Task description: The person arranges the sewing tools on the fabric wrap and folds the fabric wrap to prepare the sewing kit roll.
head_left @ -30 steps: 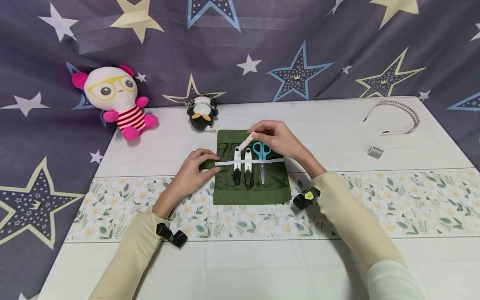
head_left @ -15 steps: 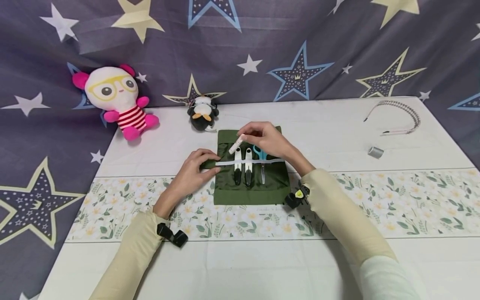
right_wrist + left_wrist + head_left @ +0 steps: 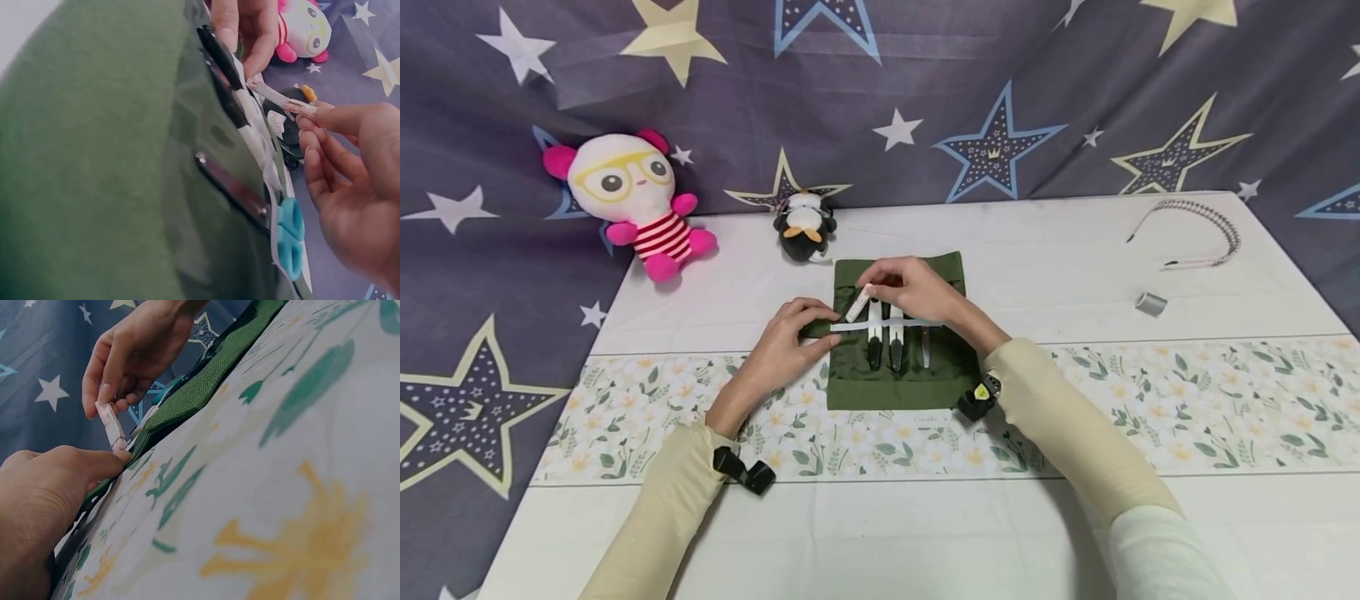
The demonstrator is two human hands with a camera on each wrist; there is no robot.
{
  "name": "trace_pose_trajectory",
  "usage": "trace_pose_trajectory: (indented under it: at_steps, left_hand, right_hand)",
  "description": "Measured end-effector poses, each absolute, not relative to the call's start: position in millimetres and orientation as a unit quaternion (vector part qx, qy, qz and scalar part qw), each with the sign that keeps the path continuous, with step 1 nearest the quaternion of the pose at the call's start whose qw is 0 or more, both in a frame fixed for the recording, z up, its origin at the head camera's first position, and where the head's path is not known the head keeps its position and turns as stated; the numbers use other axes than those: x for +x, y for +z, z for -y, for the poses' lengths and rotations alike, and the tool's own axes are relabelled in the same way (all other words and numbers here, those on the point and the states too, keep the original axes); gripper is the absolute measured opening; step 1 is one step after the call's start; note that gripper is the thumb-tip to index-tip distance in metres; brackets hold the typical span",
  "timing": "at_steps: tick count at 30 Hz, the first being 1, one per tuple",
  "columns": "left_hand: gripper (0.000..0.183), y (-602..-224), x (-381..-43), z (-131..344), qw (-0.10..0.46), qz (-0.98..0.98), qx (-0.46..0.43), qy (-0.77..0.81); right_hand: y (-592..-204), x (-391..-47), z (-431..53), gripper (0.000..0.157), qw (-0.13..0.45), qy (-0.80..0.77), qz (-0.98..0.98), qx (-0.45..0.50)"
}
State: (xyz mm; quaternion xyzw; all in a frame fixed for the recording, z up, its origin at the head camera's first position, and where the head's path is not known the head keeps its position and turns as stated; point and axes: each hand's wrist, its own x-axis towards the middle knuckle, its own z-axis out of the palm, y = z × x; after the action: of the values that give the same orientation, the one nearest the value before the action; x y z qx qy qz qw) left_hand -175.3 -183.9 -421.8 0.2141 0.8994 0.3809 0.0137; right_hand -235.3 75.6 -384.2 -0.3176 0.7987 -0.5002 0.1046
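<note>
A dark green fabric tool case lies unfolded on the table, crossed by a white elastic band. My left hand pinches its left edge near the band's end. Between thumb and fingertips, my right hand holds a slim white stick-like tool with pink patterning; its exact kind is unclear. The tool slants down, its lower end just above the band, close to my left fingertips. Two white tools with black tips sit under the band. Beside them are scissors, whose blue handles my right hand hides in the head view.
A pink-and-white plush toy and a penguin plush sit at the back left. At the right lie a headband and a grey thread spool. A starry curtain hangs behind the table.
My right hand has moved left and slightly nearer with the slim tool, from above the scissors to the band's left part. The left hand has stayed still.
</note>
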Motion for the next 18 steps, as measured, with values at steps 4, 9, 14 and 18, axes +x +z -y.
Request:
trace_pose_trajectory:
  at_steps: [4,9,14,18]
  left_hand:
    - [0.035,-422,-175,184,0.013,-0.899,0.214,0.382]
    - [0.036,-422,-175,184,0.014,-0.899,0.213,0.382]
    - [0.035,-423,-175,184,0.014,-0.899,0.214,0.382]
    - [0.035,-423,-175,185,0.014,-0.899,0.215,0.382]
  right_hand:
    - [-387,-235,-73,0.021,0.101,-0.494,-0.8,-0.326]
    - [-388,-235,-71,0.021,0.094,-0.488,-0.803,-0.328]
    - [-388,-235,-68,0.023,0.086,-0.484,-0.809,-0.324]
    - [-389,-234,-63,0.026,0.078,-0.49,-0.812,-0.309]
